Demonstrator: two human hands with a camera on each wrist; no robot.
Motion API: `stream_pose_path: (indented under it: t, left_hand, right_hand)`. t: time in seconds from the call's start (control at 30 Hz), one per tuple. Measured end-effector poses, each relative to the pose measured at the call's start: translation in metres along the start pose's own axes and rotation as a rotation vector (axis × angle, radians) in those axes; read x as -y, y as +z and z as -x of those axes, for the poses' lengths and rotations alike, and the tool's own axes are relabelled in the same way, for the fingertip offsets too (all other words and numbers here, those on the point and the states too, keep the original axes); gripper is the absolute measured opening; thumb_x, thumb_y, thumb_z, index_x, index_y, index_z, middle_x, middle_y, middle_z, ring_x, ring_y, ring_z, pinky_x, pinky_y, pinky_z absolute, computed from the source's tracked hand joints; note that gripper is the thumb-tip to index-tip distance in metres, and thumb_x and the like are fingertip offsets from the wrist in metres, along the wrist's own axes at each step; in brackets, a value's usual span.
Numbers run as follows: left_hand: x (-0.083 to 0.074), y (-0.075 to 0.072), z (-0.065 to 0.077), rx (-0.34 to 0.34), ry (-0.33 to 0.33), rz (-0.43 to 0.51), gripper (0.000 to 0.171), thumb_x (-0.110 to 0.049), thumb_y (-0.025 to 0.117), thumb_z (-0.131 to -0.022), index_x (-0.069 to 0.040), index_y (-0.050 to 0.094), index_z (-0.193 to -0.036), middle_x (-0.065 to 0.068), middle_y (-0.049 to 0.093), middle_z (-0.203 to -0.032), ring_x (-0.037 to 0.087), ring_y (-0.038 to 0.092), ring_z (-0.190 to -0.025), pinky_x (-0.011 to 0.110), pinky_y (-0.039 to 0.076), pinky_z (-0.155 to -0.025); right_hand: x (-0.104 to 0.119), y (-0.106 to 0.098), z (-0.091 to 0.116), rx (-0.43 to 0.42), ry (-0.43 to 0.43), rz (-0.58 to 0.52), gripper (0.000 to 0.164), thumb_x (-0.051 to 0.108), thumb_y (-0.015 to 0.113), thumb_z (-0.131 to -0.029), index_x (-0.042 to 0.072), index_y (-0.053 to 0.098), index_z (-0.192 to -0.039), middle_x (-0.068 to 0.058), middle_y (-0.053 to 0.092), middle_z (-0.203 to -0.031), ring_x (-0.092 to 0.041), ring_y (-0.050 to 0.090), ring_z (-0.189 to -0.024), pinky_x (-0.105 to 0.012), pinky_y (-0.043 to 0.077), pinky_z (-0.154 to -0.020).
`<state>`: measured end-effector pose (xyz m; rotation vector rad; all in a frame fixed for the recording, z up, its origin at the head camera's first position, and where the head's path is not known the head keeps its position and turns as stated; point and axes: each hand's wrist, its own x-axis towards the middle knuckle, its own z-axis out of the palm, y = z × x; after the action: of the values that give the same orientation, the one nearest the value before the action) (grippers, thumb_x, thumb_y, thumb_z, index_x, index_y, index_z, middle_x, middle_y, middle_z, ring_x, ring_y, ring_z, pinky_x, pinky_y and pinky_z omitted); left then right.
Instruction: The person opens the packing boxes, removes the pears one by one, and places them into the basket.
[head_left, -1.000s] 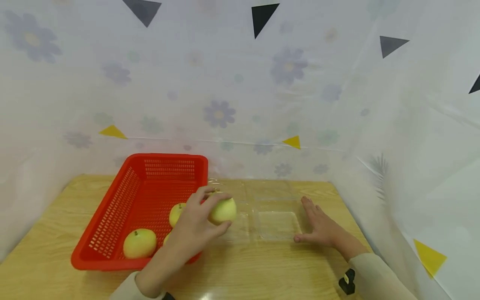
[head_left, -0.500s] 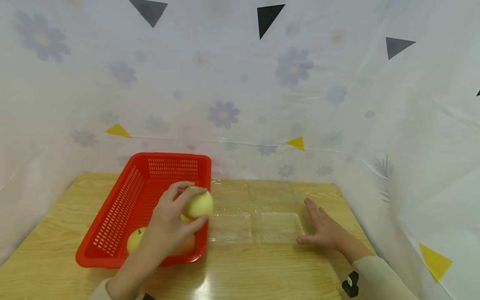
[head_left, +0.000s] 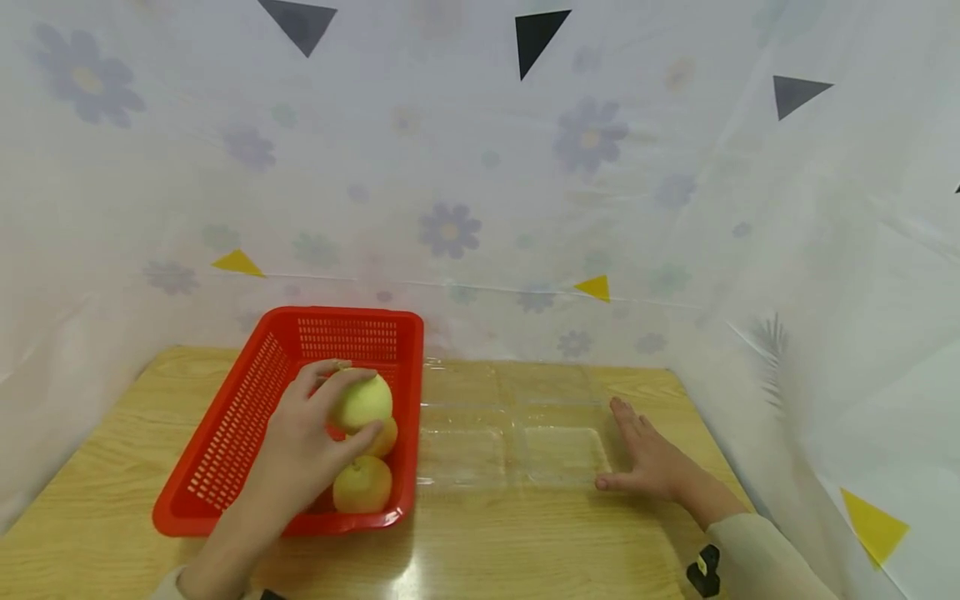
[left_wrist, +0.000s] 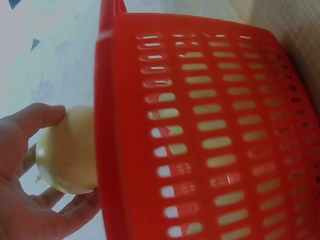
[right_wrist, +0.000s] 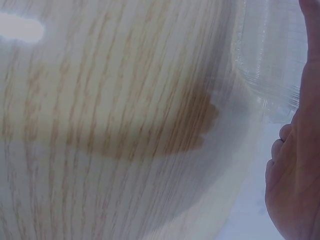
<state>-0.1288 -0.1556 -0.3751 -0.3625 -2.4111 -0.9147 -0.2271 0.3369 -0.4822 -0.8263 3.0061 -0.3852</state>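
My left hand (head_left: 303,437) grips a pale yellow-green apple (head_left: 365,402) between thumb and fingers, over the right side of a red plastic basket (head_left: 168,508). In the left wrist view the same apple (left_wrist: 70,150) shows past the basket's slotted wall, which hides part of it. Below the held apple, a second apple (head_left: 385,437) and a third apple (head_left: 363,485) lie in the basket. A clear plastic compartment tray (head_left: 512,450) lies to the basket's right. Beside the tray's right edge is my right hand (head_left: 651,460), fingers extended and thumb spread; the tray's contact with it is unclear.
Everything stands on a wood-grain table (head_left: 510,542). A pale flowered sheet (head_left: 450,167) hangs behind and along the right side. The red basket and the clear tray lie close side by side, near the table's back edge.
My left hand has moved left with the apple, from above the tray's left part to over the basket. The right hand stays beside the tray; the whole view shifted slightly.
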Motion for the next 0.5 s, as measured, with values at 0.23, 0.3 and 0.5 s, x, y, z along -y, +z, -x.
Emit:
stream_pose_path:
  t: [0.23, 0.3, 0.5]
  left_hand:
    - [0.015, -0.003, 0.004, 0.014, -0.041, -0.03, 0.055, -0.019, 0.088, -0.075, -0.021, 0.064, -0.124, 0.006, 0.053, -0.128, 0.029, 0.052, -0.114, 0.052, 0.056, -0.081]
    - [0.019, -0.004, 0.004, 0.005, -0.04, -0.04, 0.055, -0.019, 0.088, -0.074, -0.02, 0.064, -0.124, 0.007, 0.053, -0.127, 0.03, 0.052, -0.113, 0.053, 0.056, -0.081]
    - [0.028, -0.006, 0.005, -0.009, -0.05, -0.054, 0.055, -0.021, 0.089, -0.074, -0.019, 0.065, -0.123, 0.008, 0.054, -0.126, 0.029, 0.054, -0.112, 0.053, 0.057, -0.082]
  right_hand:
    - [0.001, -0.001, 0.0, 0.01, 0.004, 0.0, 0.129, 0.065, 0.074, -0.075, 0.001, 0.0, -0.159, -0.028, 0.011, -0.163, -0.048, 0.017, -0.148, -0.065, 0.021, -0.114]
    - [0.001, -0.001, 0.0, 0.008, 0.004, 0.002, 0.129, 0.065, 0.074, -0.075, 0.001, 0.0, -0.159, -0.028, 0.011, -0.163, -0.048, 0.017, -0.148, -0.065, 0.021, -0.114]
    - [0.004, -0.003, 0.0, 0.011, 0.01, -0.009, 0.128, 0.064, 0.074, -0.076, 0.002, -0.001, -0.159, -0.028, 0.01, -0.163, -0.048, 0.016, -0.148, -0.066, 0.02, -0.114]
